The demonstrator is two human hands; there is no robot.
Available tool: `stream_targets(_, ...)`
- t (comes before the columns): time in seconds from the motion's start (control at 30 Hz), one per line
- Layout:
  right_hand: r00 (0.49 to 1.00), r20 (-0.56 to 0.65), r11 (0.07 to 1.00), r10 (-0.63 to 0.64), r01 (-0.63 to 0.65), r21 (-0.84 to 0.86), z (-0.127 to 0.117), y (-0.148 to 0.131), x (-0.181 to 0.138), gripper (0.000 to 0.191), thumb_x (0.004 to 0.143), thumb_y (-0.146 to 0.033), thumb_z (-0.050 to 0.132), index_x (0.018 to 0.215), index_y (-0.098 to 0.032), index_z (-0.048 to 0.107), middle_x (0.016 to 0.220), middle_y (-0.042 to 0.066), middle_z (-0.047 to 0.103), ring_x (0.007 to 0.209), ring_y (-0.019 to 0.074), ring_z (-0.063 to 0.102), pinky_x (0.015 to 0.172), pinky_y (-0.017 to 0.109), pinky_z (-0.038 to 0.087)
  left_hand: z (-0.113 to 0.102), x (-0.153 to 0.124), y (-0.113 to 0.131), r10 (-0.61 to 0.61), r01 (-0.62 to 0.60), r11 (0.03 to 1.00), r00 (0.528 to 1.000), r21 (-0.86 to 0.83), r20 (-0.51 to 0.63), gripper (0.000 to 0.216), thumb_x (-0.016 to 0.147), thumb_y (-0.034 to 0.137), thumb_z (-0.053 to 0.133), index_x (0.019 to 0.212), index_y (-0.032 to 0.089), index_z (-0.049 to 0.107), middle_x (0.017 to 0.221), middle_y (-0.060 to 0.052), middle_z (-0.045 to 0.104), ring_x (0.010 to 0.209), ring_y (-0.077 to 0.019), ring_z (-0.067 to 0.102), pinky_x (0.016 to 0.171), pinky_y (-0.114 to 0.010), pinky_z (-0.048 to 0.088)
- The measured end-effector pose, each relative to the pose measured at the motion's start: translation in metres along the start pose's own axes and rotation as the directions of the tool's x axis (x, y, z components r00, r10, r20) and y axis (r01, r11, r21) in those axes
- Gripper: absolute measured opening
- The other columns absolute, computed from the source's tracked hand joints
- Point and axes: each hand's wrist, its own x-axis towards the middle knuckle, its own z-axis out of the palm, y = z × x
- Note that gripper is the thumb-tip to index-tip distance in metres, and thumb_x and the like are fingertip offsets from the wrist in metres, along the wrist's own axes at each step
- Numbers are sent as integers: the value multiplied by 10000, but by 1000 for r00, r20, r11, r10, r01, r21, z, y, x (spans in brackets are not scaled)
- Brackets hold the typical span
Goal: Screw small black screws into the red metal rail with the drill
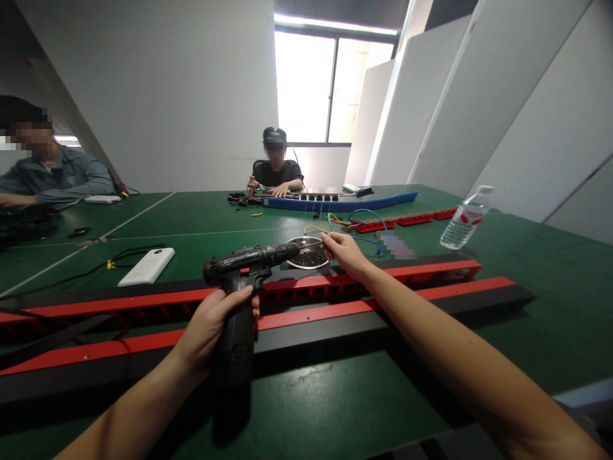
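Observation:
My left hand (211,322) is wrapped round the handle of a black cordless drill (239,275), which points to the right. A thin bit (311,244) sticks out of its chuck. At the bit's tip, the thumb and forefinger of my right hand (345,252) are pinched together; whatever is between them is too small to make out. Just below the bit stands a metal bowl (309,259) of small dark screws. Two long red and black bars lie beneath my hands, a nearer bar (316,326) and a farther bar (402,269).
A white power bank (147,266) lies at left with a black cable. A water bottle (464,220) stands at right, near red strips (407,220) with coloured wires. Across the green table (297,409), a person works at a blue bar (335,204); another person sits far left.

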Motion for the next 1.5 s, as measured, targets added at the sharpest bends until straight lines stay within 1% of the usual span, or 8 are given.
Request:
stream_targets(0.1, 1000, -3, 1000, 8, -8, -4, 0, 0, 0, 531, 821, -690, 678, 636, -211, 546, 568, -15, 503, 520, 123, 431, 528, 287, 308, 0, 0, 0, 22, -22, 1000, 1000, 3, -7, 113, 877, 202, 684, 874, 88, 683, 794, -78, 678, 649, -149, 657, 563, -244, 593)
stream_targets(0.23, 1000, -2, 1000, 5, -5, -8, 0, 0, 0, 524, 833, -674, 676, 630, -211, 536, 563, -18, 500, 521, 122, 431, 533, 287, 308, 0, 2, 0, 19, -19, 1000, 1000, 1, 6, 106, 881, 192, 679, 878, 86, 681, 805, -76, 674, 652, -143, 654, 563, -241, 591)
stream_targets(0.43, 1000, 10, 1000, 1, -1, -15, -1, 0, 0, 530, 841, -671, 665, 621, -210, 523, 557, -20, 502, 518, 120, 436, 545, 289, 320, 2, 1, -1, 8, -8, 1000, 1000, 0, -11, 110, 882, 193, 678, 879, 83, 680, 798, -75, 670, 639, -137, 648, 573, -242, 594)
stream_targets(0.73, 1000, 7, 1000, 5, -4, -30, -2, 6, 3, 513, 857, -658, 653, 645, -205, 534, 569, -22, 515, 516, 119, 447, 540, 282, 325, -2, 3, -1, -2, 2, 1000, 999, -1, 32, 146, 878, 232, 689, 857, 88, 685, 755, -72, 666, 613, -136, 641, 564, -233, 577)
stream_targets(0.87, 1000, 11, 999, 5, -4, -34, -3, 7, 3, 510, 863, -658, 645, 653, -206, 536, 575, -21, 520, 519, 119, 447, 536, 280, 323, -1, 2, -1, -8, 8, 1000, 1000, 8, 23, 152, 875, 240, 693, 852, 90, 686, 758, -72, 669, 621, -136, 644, 569, -230, 574)
stream_targets(1.1, 1000, 18, 999, 10, -9, -35, -3, 8, 4, 506, 871, -653, 640, 660, -203, 544, 567, -26, 513, 518, 119, 448, 537, 280, 326, -3, 2, -2, 8, -9, 1000, 999, 20, 51, 163, 873, 262, 699, 858, 100, 689, 750, -66, 669, 613, -135, 637, 570, -234, 571)
stream_targets(1.33, 998, 24, 990, -56, 58, -127, -2, 0, 0, 534, 893, -663, 603, 622, -210, 525, 544, -22, 519, 510, 124, 453, 563, 293, 344, -4, 3, -3, 4, -5, 1000, 999, 15, 54, 159, 867, 265, 709, 858, 108, 687, 749, -58, 665, 609, -135, 632, 574, -250, 578)
stream_targets(1.5, 998, 15, 988, -61, 62, -139, -2, -3, -1, 537, 881, -677, 602, 621, -214, 527, 541, -21, 519, 506, 128, 455, 560, 298, 342, -5, 4, -3, 5, -6, 1000, 999, 17, 50, 164, 865, 272, 714, 849, 111, 693, 751, -57, 668, 610, -132, 636, 571, -239, 575)
